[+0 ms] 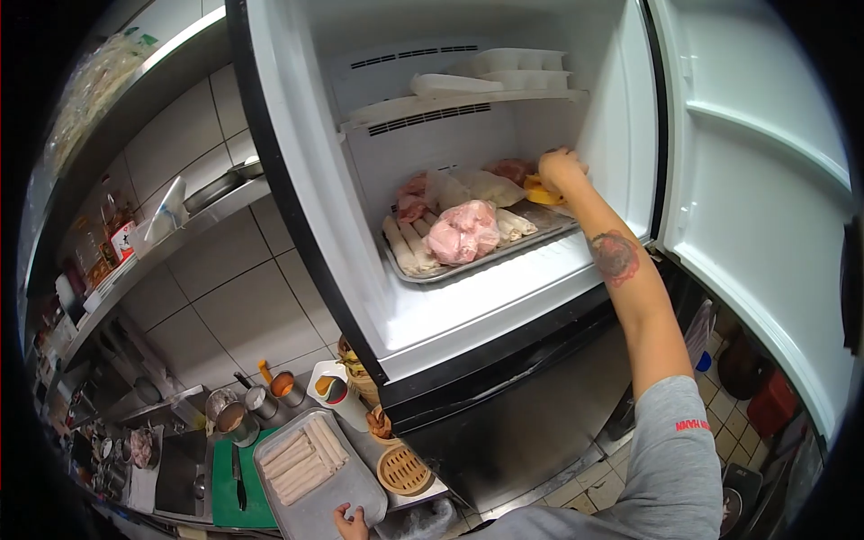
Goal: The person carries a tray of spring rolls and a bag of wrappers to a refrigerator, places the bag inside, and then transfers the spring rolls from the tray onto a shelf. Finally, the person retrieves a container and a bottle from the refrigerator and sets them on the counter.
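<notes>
My right hand (562, 171) reaches into the freezer compartment, fingers curled, beside a yellow item (540, 192) at the right end of a metal tray (423, 278). What those fingers hold, if anything, is hidden. On that tray lie a bag of pinkish raw meat (463, 232), a pale bag (486, 187) and whitish rolls (409, 245). Below left, my left hand (351, 522) grips the near edge of a second metal tray (346, 490), thumb on top. Pale uncooked rolls (301, 461) lie side by side on this tray.
The freezer door (765, 162) stands wide to the right. White trays (517, 67) sit on the freezer's shelf (468, 105). On the counter are a green cutting board (256, 504) with a knife (238, 477), metal containers (261, 401) and a bamboo steamer basket (404, 471).
</notes>
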`<state>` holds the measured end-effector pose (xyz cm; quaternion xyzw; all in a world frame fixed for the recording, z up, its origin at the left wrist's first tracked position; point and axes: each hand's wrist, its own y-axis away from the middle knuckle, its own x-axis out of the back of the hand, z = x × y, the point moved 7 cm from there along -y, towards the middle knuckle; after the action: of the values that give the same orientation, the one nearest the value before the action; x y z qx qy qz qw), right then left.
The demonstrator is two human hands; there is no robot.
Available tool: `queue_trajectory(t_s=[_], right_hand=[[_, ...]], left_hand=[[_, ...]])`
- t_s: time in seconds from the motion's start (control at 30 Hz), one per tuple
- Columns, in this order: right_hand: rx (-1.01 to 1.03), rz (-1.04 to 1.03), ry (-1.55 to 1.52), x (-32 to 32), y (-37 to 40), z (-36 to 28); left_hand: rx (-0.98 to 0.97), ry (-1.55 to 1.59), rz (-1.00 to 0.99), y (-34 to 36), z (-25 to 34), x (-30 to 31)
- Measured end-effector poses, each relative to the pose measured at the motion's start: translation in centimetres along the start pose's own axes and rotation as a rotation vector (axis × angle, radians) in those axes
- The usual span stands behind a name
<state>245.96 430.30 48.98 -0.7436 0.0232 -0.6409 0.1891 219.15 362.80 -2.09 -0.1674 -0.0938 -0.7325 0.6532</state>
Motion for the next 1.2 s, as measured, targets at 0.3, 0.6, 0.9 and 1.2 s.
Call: queue_trajectory(t_s=[0.3,0.6,0.9,1.2], right_hand=[[0.912,0.053,-0.189,5.1,12.8,-7.4],[1.218,-0.19,-0.23,2.4,15.6,-13.8],[1.049,0.22,-0.654,5.6,16.8,-9.3],[1.262,0.087,-0.755,8.8,28.3,-4.6]], left_hand=[[0.104,0.017,-0.029,0.0,-0.1,0.0],[-0.013,0.118,-0.27,-0.2,0.0,-5.7],[0.031,0.14,-0.301,1.0,6.3,-3.2],[-0.143,0.948,-0.996,8.7,31.8,-1.6]])
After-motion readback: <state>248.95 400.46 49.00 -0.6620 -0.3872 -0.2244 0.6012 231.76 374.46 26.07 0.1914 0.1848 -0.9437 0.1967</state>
